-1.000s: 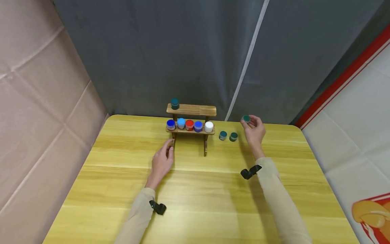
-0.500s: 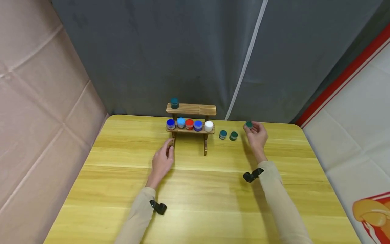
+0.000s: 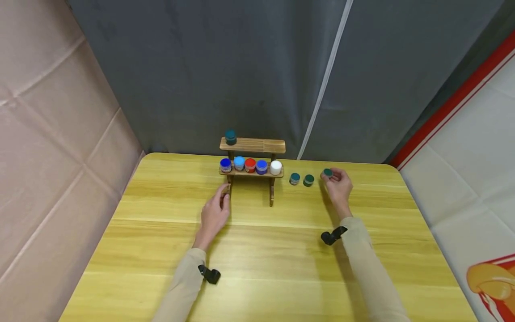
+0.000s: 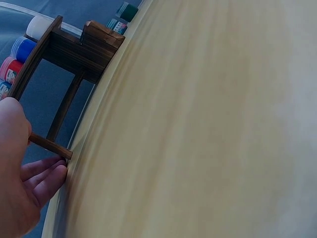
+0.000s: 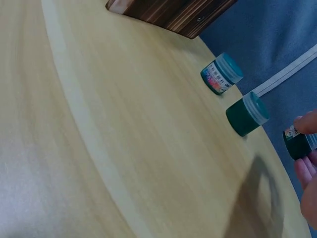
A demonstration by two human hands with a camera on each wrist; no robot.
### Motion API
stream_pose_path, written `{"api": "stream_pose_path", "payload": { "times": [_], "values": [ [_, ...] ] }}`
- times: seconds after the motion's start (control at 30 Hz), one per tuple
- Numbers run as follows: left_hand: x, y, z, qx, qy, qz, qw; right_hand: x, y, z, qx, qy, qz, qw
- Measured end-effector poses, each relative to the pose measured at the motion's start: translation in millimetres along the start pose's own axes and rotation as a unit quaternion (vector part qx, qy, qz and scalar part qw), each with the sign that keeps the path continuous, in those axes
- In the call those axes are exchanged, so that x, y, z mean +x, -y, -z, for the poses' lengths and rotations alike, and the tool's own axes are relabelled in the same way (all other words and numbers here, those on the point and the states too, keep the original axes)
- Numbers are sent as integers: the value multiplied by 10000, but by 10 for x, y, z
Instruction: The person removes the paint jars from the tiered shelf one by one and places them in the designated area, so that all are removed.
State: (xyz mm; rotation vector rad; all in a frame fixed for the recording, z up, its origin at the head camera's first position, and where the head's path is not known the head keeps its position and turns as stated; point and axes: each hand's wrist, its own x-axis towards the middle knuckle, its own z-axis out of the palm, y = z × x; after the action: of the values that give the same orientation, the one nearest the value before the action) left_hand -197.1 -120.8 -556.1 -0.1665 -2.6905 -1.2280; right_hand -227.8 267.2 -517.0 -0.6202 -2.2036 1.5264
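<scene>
My left hand [image 3: 214, 218] grips the left leg of a small two-tier wooden rack [image 3: 252, 144]. In the left wrist view its thumb and fingers are around the wooden leg [image 4: 52, 145]. My right hand [image 3: 339, 188] pinches a dark green paint jar [image 3: 327, 172] between thumb and fingers; the right wrist view shows that jar [image 5: 296, 144] apart from the others. To its left on the table stand another dark green paint jar [image 3: 308, 180] and a teal-lidded paint jar [image 3: 294, 178], both upright.
The rack's lower tier carries dark blue [image 3: 225, 165], light blue [image 3: 239, 163], red [image 3: 250, 165], violet-blue [image 3: 261, 167] and white [image 3: 276, 167] paint jars. One teal-green jar [image 3: 231, 137] stands at the upper tier's left end. A grey curtain [image 3: 249, 76] hangs behind the wooden table [image 3: 265, 255].
My right hand, holding the green paint jar, has moved slightly right and then back toward me, closer to the tabletop. The left hand and the rack have stayed in place.
</scene>
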Motion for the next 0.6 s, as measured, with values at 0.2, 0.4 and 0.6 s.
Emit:
{"api": "stream_pose_path", "payload": {
  "times": [0.2,0.4,0.6],
  "values": [
    [-6,-18,2,20,-67,-15,10000,-22,-65,-14,-165,0,-51,9999],
    [-6,-30,8,-25,-85,-17,10000,-33,-147,-27,-205,43,-100,9997],
    [-11,-27,9,-25,-81,-9,10000,-68,-186,-42,-271,163,-91,9995]
  ]
}}
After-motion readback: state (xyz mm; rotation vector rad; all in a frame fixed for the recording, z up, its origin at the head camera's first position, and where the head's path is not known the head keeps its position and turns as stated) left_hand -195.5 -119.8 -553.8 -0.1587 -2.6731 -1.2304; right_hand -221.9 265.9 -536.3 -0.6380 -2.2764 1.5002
